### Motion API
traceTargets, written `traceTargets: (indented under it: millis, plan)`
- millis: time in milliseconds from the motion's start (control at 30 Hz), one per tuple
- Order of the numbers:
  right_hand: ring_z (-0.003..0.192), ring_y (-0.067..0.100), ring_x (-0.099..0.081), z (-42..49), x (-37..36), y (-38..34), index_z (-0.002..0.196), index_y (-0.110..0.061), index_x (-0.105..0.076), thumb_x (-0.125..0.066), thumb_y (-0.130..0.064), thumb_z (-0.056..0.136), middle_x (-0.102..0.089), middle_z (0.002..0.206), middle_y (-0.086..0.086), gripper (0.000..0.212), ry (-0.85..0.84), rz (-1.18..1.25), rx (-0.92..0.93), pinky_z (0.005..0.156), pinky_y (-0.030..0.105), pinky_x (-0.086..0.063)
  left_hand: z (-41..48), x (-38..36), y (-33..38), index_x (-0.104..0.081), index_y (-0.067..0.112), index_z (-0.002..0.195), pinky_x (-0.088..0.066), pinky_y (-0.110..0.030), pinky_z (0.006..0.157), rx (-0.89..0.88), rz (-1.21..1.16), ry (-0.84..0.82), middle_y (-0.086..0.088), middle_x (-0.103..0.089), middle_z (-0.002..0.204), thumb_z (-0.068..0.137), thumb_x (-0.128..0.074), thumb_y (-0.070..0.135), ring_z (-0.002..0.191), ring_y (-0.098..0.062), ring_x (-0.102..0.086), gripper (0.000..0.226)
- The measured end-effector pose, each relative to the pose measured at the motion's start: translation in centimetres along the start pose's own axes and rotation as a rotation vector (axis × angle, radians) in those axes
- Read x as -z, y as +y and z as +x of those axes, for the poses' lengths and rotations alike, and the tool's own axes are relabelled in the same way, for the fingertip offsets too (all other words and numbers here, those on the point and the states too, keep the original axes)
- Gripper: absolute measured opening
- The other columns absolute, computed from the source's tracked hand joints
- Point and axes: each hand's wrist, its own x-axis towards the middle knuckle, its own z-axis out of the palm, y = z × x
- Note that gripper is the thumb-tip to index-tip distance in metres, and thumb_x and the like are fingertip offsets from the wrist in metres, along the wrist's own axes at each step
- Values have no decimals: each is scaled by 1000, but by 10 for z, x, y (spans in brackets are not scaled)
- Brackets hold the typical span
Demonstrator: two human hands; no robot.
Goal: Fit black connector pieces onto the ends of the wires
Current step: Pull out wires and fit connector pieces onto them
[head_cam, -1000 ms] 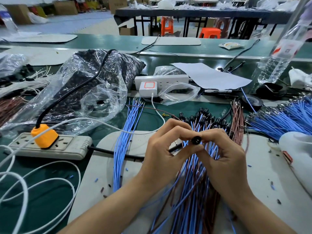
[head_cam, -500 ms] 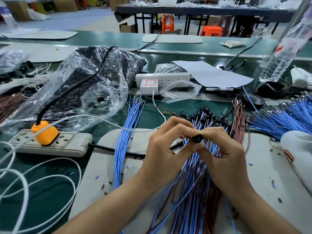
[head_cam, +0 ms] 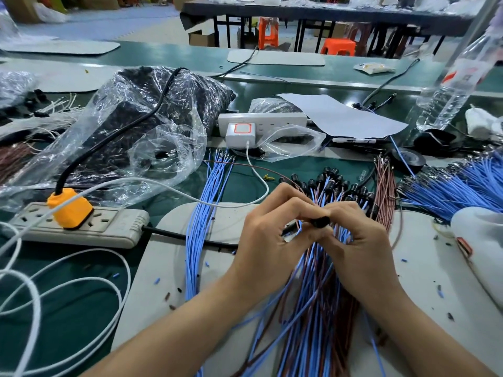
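Black connector piece (head_cam: 322, 221): lies roughly crosswise over the wire bundle (head_cam: 313, 308), pinched in right hand (head_cam: 359, 248). Meets, at its left end, what looks like a wire end (head_cam: 290, 228) (mostly hidden) pinched in left hand (head_cam: 269, 240). Likely needs a push along that axis; equally near both hands.

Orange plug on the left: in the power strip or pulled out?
In. The orange plug sits pressed against the face of the grey power strip, no prongs showing.
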Motion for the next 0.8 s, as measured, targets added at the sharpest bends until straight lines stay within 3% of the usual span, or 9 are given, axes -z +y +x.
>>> traceTargets:
  millis: [167, 267, 333, 400, 467, 600, 700, 800]
  plan:
    - [86, 17, -55, 0, -1, -1, 84, -16, -69, -56, -37, 79, -62, 87, -15, 25, -13, -25, -13, 78, 16, -42, -2, 0, -2, -69, -4, 87, -45, -10, 75, 0, -24, -4, -13, -58, 80, 73, -75, -3, 75, -8, -56, 15]
    - [90, 18, -58, 1, -1, 2, 85, -8, -70, -66, -37, 81, -65, 88, -10, 30, -66, -17, -80, 79, 27, -46, 0, 0, -6, -68, -4, 84, -42, -10, 70, 47, -44, -12, -11, -55, 77, 73, -75, -1, 70, -4, -50, 13]
    - [97, 12, -59, 7, 6, 4, 94, -19, -70, -71, -28, 85, -66, 97, -11, 14, -170, 18, -115, 85, 30, -47, 2, 1, -9, -66, -2, 83, -45, -16, 67, 87, -84, 11, -8, -54, 78, 74, -75, 1, 67, -6, -50, 13]
    - [108, 8, -60, 21, 17, 1, 110, -35, -64, -70, -11, 84, -66, 107, -15, 36, -331, 43, -112, 92, 28, -46, 2, 2, -11, -66, 1, 84, -49, -25, 65, 99, -98, 40, -3, -53, 80, 75, -74, 4, 66, -9, -52, 13]
    - [109, 6, -61, 44, 23, -3, 114, -40, -61, -55, -1, 78, -67, 108, -15, 53, -349, 21, -102, 94, 23, -47, 3, 2, -13, -66, 1, 85, -49, -28, 62, 109, -107, 45, 0, -53, 82, 76, -74, 5, 65, -10, -52, 13]
    - [89, 18, -66, 114, 4, 6, 100, -19, -72, -53, 7, 83, -68, 95, -2, 36, -247, -277, -4, 84, 26, -51, 4, 3, -18, -66, 2, 84, -48, -33, 60, 132, -99, 50, -3, -55, 81, 77, -75, 8, 63, -17, -54, 13]
    - [87, 17, -61, 163, -24, 29, 105, -8, -73, -54, 0, 90, -71, 100, 10, 26, -415, -471, -121, 76, 16, -40, 5, 6, -21, -65, 3, 81, -47, -33, 59, 153, -79, 51, -6, -56, 81, 77, -76, 12, 62, -19, -54, 15]
    - [93, 19, -64, 184, -51, 49, 104, -7, -74, -63, -18, 90, -72, 102, 10, 20, -538, -560, -202, 82, 24, -46, 6, 7, -25, -64, 3, 81, -46, -32, 57, 156, -72, 68, -5, -56, 82, 77, -76, 14, 59, -18, -52, 17]
